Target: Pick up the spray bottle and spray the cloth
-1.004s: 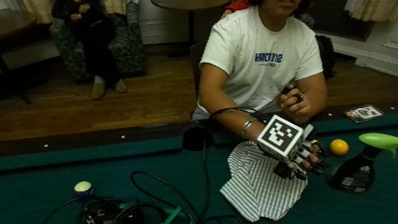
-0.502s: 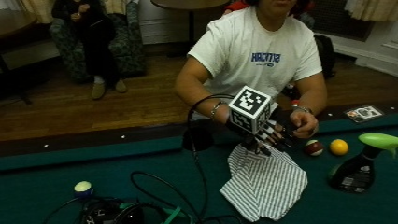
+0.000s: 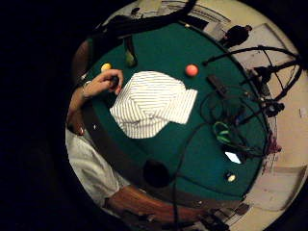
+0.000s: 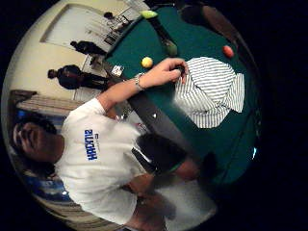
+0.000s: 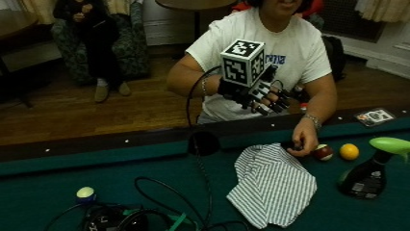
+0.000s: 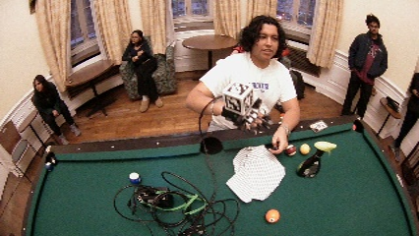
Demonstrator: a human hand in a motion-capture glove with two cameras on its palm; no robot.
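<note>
Green felt tabletop (image 5: 57, 173): cables (image 5: 147, 216) nearest, striped cloth (image 5: 272, 185) flat mid-table, spray bottle (image 5: 370, 168) upright beside it, untouched. Bare hand (image 5: 302, 142) on cloth edge. Gloved right hand (image 5: 256, 94) raised, fingers relaxed, holding nothing. Wood floor (image 5: 83, 110), curtains (image 6: 154, 22) behind.

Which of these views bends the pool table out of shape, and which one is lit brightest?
Both palm views are round and curve the table rail into an arc, with black borders all round. The outside view is dim, so the spray bottle body reads nearly black against the felt. The wide outside view is brightest and shows the striped cloth clearly, though its rails bow slightly.
</note>
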